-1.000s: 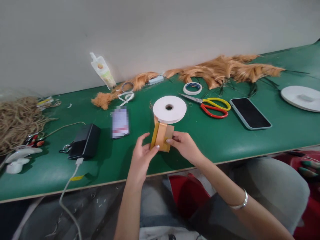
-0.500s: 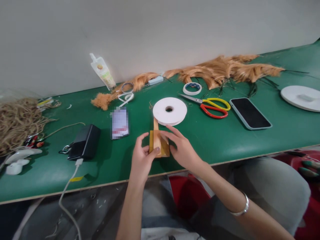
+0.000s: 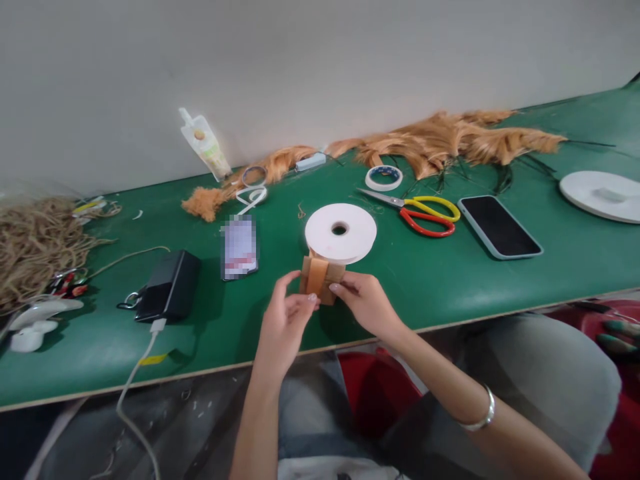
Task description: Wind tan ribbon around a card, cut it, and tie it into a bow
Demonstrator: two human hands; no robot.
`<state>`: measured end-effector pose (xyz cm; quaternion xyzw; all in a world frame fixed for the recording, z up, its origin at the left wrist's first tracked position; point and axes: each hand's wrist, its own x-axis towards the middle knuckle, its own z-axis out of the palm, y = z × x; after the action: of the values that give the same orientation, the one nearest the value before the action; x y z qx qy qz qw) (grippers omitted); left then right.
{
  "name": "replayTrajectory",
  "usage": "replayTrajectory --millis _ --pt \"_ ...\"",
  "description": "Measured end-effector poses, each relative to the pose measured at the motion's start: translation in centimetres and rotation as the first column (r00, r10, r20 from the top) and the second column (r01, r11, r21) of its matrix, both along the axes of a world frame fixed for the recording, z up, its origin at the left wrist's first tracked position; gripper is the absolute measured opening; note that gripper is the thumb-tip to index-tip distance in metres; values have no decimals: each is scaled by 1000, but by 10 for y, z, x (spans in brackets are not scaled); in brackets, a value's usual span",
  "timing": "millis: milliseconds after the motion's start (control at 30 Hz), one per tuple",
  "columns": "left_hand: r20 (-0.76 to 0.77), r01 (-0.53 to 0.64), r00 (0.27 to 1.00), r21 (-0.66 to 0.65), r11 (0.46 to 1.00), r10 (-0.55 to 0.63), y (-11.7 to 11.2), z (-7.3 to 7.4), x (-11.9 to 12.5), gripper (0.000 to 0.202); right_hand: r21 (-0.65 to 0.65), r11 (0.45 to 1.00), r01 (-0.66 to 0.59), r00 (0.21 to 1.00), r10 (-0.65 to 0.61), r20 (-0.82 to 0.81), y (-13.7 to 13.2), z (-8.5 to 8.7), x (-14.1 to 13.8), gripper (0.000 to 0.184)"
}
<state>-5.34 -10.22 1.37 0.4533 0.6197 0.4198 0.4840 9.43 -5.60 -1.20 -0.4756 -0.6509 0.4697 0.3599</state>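
A small brown cardboard piece [image 3: 336,273] is held upright between my two hands at the front of the table. An orange ribbon [image 3: 317,276] runs down its face and leads back to a white spool [image 3: 325,223] just behind it. My left hand [image 3: 283,320] pinches the card's lower left side, thumb on the ribbon. At the card's right edge, my right hand [image 3: 373,303] grips it with the thumb in front; its other fingers are partly hidden behind.
Scissors [image 3: 433,217] with red and yellow handles, a tape roll [image 3: 384,178] and a phone [image 3: 500,227] lie to the right. Golden fibre bundles [image 3: 430,143] line the wall. A black box [image 3: 170,287] with a cable and a tangle of twine [image 3: 40,247] are on the left.
The card has turned, showing a brown face where a shiny yellowish one was. My right hand has shifted down onto its right edge. The spool has come slightly nearer.
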Motion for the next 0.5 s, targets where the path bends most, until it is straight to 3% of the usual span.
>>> replayTrajectory --millis 100,200,333,500 --pt "-115 -12 993 -41 999 7 1 1 0 55 -153 986 -61 971 23 -239 3 -1 0 16" --pt "-216 -31 976 -62 998 17 1 2 -1 52 -314 944 -98 915 -38 -401 4 2 0 29" --pt "-215 -41 976 -69 997 25 2 2 -1 55 -447 886 -125 882 -107 -459 5 7 1 32" --pt "-113 -65 992 -23 998 62 4 -2 3 64 -476 849 -230 897 -5 -442 5 9 1 39"
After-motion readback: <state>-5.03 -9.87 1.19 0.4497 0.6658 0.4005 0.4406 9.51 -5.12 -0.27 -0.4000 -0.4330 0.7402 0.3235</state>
